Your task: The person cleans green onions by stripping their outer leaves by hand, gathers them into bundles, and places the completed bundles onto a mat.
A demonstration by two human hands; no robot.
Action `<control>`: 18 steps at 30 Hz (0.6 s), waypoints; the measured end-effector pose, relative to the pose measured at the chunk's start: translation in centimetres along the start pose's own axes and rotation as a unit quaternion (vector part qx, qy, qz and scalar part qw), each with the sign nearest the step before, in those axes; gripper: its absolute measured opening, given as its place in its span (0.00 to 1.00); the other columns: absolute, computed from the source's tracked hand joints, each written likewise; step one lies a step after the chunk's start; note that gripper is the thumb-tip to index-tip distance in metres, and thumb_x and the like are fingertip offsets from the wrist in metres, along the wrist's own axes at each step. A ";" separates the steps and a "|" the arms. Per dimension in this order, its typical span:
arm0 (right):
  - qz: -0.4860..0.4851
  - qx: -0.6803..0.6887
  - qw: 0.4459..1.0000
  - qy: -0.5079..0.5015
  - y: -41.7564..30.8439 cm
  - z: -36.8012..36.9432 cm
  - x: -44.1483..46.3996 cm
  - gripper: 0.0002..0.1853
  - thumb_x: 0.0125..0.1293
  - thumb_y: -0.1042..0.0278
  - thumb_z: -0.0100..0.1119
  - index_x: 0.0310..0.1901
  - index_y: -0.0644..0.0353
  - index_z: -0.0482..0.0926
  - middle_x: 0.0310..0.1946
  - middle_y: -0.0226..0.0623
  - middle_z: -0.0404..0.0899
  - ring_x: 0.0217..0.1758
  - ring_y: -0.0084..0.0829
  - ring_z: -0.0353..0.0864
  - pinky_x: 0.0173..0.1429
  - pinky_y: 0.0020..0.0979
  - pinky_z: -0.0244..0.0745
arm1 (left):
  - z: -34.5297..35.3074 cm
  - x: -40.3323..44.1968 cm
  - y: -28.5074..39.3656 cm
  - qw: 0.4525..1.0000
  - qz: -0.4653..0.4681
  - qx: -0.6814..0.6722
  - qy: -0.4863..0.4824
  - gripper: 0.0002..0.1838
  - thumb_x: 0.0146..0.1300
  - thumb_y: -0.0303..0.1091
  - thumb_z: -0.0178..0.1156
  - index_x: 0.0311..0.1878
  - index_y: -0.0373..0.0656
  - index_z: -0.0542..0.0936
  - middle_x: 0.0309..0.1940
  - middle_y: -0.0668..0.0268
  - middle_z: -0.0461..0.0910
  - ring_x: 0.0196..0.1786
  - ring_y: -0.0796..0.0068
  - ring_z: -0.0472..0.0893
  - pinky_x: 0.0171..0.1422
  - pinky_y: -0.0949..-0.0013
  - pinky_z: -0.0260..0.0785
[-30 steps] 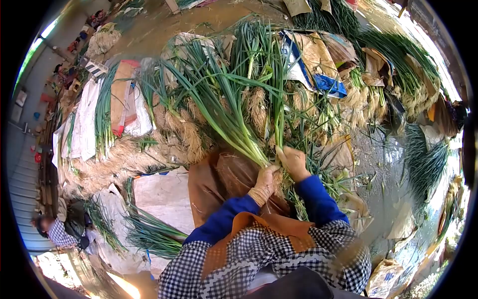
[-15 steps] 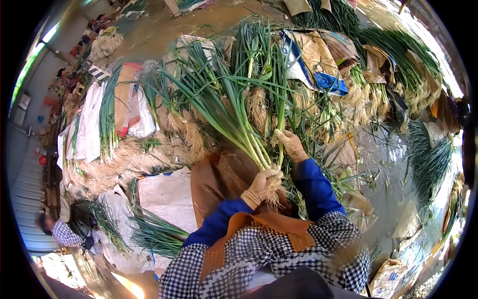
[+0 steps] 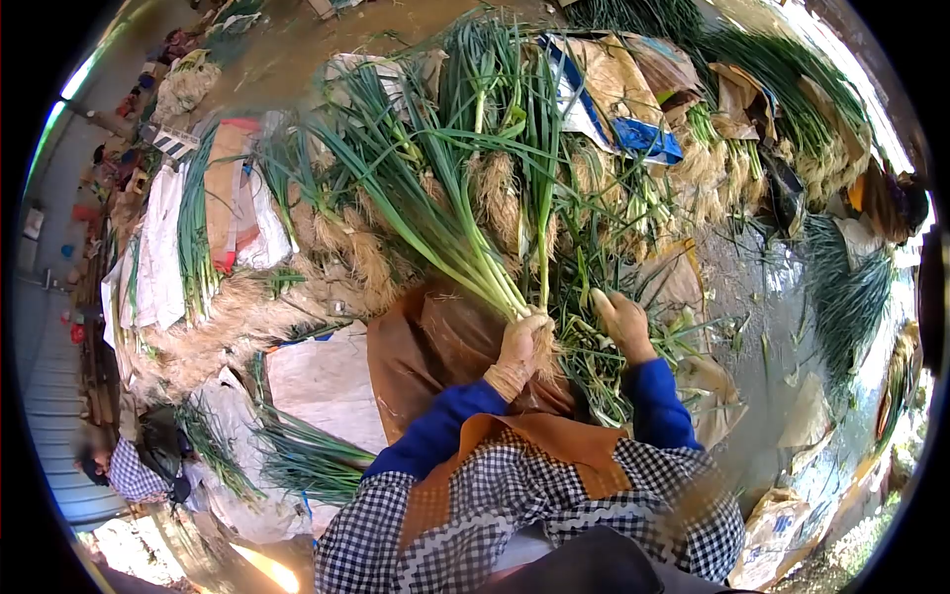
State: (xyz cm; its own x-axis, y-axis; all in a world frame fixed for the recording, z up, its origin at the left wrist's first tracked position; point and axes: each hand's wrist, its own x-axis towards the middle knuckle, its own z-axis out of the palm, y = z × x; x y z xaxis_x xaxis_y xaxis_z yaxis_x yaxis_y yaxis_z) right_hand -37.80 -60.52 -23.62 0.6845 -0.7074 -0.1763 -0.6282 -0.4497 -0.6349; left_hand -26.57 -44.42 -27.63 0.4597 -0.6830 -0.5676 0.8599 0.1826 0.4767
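My left hand (image 3: 522, 346) is closed around a bunch of green onions (image 3: 482, 265) just above their roots. The pale roots (image 3: 544, 354) hang out below and beside that fist, while the long green leaves fan up and to the left over a heap. One stalk (image 3: 543, 262) in the bunch stands apart, more upright than the others. To the right, my right hand (image 3: 625, 325) is off the bunch, its fingers curled with thumb and forefinger close together. Whatever they pinch, if anything, is too small to make out. Loose leaf scraps (image 3: 597, 381) lie under it.
A brown cloth (image 3: 435, 342) covers my lap. Ahead lies a long heap of onions with matted roots (image 3: 262, 309) and sacks (image 3: 618, 89) on top. More onions (image 3: 315, 455) rest on a pale sack at left. Wet floor (image 3: 757, 327) lies right; a person (image 3: 139, 465) is at lower left.
My right hand has let go of the upright stalk and moved down and right. My left hand keeps its hold on the bunch. The whole view has shifted slightly.
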 end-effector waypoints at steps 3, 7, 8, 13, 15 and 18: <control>-0.091 0.152 0.984 0.018 -4.0 2.2 4.4 0.27 0.61 0.41 0.48 0.40 0.62 0.76 0.30 0.46 0.79 0.37 0.43 0.78 0.43 0.37 0.70 | 0.8 -0.9 -0.4 0.998 0.017 0.061 -0.031 0.07 0.57 0.24 0.51 0.39 0.41 0.71 0.27 0.66 0.72 0.29 0.73 0.75 0.33 0.74 0.69; -0.084 -0.029 0.993 0.074 -6.5 5.4 8.3 0.27 0.63 0.40 0.43 0.35 0.59 0.78 0.27 0.46 0.78 0.35 0.47 0.77 0.41 0.39 0.70 | 0.8 -1.3 -0.4 0.996 0.084 -0.009 -0.039 0.05 0.55 0.20 0.53 0.35 0.36 0.73 0.28 0.67 0.73 0.31 0.75 0.74 0.39 0.75 0.69; -0.062 0.011 0.996 0.058 -6.8 5.1 7.9 0.25 0.64 0.43 0.43 0.35 0.58 0.78 0.27 0.48 0.78 0.34 0.49 0.77 0.39 0.41 0.70 | 0.8 -1.1 -0.2 0.997 0.066 0.004 -0.024 0.05 0.55 0.20 0.53 0.36 0.37 0.73 0.29 0.67 0.73 0.31 0.75 0.74 0.39 0.75 0.68; -0.019 0.137 0.974 0.177 -3.9 8.3 6.5 0.23 0.66 0.47 0.44 0.28 0.61 0.75 0.23 0.47 0.76 0.27 0.45 0.75 0.34 0.39 0.68 | 0.4 -0.9 -0.6 0.995 -0.033 -0.086 -0.025 0.04 0.58 0.23 0.51 0.37 0.40 0.72 0.27 0.67 0.73 0.30 0.74 0.74 0.35 0.74 0.69; 0.017 0.319 0.941 0.114 -2.9 9.2 5.4 0.18 0.66 0.55 0.49 0.24 0.58 0.73 0.15 0.29 0.70 0.15 0.22 0.65 0.21 0.25 0.59 | 0.7 -0.6 0.0 0.997 -0.044 -0.057 -0.008 0.04 0.60 0.29 0.50 0.38 0.45 0.70 0.25 0.66 0.71 0.22 0.75 0.70 0.22 0.76 0.64; 0.067 0.443 0.887 -0.114 -4.7 3.2 1.6 0.18 0.66 0.55 0.49 0.22 0.56 0.73 0.13 0.23 0.66 0.14 0.15 0.61 0.19 0.20 0.54 | 0.0 -0.7 1.1 0.987 -0.086 -0.094 -0.099 0.04 0.61 0.30 0.48 0.39 0.44 0.70 0.25 0.67 0.69 0.22 0.77 0.69 0.21 0.76 0.62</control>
State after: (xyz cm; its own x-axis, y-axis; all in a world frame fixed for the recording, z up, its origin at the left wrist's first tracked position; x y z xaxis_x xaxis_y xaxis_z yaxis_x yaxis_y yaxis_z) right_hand -32.56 -57.82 -23.38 0.7459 -0.5479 -0.3787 -0.2420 0.3068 -0.9205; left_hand -25.95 -43.75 -26.68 0.2674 -0.8365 -0.4784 0.9558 0.1671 0.2420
